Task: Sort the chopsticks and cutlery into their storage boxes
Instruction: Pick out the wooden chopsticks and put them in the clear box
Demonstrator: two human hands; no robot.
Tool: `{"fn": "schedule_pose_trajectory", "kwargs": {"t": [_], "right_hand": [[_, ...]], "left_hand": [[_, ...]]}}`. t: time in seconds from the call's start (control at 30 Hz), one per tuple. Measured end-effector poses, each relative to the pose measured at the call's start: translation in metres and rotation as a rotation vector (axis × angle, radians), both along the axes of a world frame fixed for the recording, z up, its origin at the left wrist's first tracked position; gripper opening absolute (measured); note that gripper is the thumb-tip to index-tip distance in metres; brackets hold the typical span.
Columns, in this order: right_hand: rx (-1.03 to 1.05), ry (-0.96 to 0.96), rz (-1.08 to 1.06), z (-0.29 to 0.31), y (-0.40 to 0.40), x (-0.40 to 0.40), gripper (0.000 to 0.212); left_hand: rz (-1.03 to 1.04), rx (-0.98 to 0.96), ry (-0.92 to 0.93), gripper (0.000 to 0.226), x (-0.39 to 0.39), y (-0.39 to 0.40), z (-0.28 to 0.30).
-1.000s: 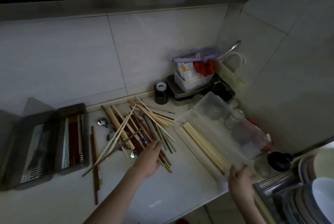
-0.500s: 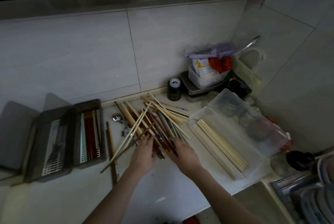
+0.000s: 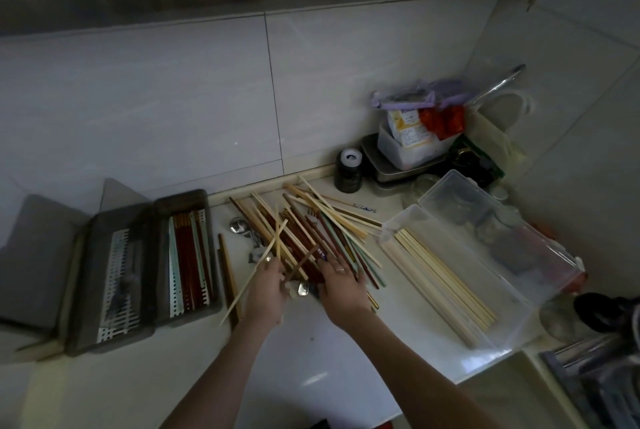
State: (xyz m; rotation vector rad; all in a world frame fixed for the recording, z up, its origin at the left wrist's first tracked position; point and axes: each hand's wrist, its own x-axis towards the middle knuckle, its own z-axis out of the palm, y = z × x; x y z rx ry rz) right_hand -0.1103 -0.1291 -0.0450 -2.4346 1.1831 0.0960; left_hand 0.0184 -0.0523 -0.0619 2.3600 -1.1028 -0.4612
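Observation:
A mixed pile of chopsticks [image 3: 311, 224], pale, brown, red and green, lies mid-counter with spoons [image 3: 238, 225] among them. My left hand [image 3: 266, 293] is at the pile's near left edge, its fingers curled around a pale chopstick [image 3: 242, 293] that slants toward me. To its right, my right hand [image 3: 341, 290] rests flat on the pile's near end, fingers spread. A clear storage box [image 3: 512, 311] on the right holds pale chopsticks [image 3: 446, 283]. Two dark grey boxes stand at the left: one [image 3: 162, 314] holds red chopsticks, the other [image 3: 90, 290] has a white slotted insert.
Loose brown chopsticks [image 3: 227, 272] lie beside the grey boxes. A dark jar [image 3: 348, 170], a metal tray [image 3: 374, 158] with a tub of packets and glass jars crowd the back right corner. A sink [image 3: 595, 380] sits at the lower right, past the counter's edge.
My right hand left the clear box's near end and came onto the pile beside my left hand. The pale chopstick at my left hand now slants more steeply.

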Motion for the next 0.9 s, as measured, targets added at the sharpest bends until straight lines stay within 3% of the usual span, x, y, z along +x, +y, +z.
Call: {"fn": "schedule_pose_trajectory", "kwargs": {"t": [0.13,0.23,0.33,0.47,0.67,0.9], "right_hand": [[-0.026,-0.230,-0.082,0.005,0.009,0.017,0.034],[0.305,-0.493,-0.256,0.007,0.017,0.033,0.025],[0.684,-0.581,-0.399,0.015,0.022,0.043,0.027],[0.838,-0.595,-0.392,0.023,0.018,0.037,0.027],[0.736,-0.538,-0.271,0.038,0.006,0.015,0.023],[0.441,-0.353,0.021,0.046,-0.002,-0.025,0.036]], "left_hand": [[0.405,-0.227,0.439,0.022,0.001,-0.005,0.009],[0.608,-0.348,0.735,0.024,-0.001,-0.013,0.022],[0.708,-0.450,1.004,0.023,-0.007,-0.017,0.035],[0.671,-0.495,1.183,0.021,-0.009,-0.019,0.042],[0.631,-0.547,1.402,0.025,-0.022,-0.027,0.052],[0.595,-0.482,1.468,0.019,-0.017,-0.035,0.059]]}}
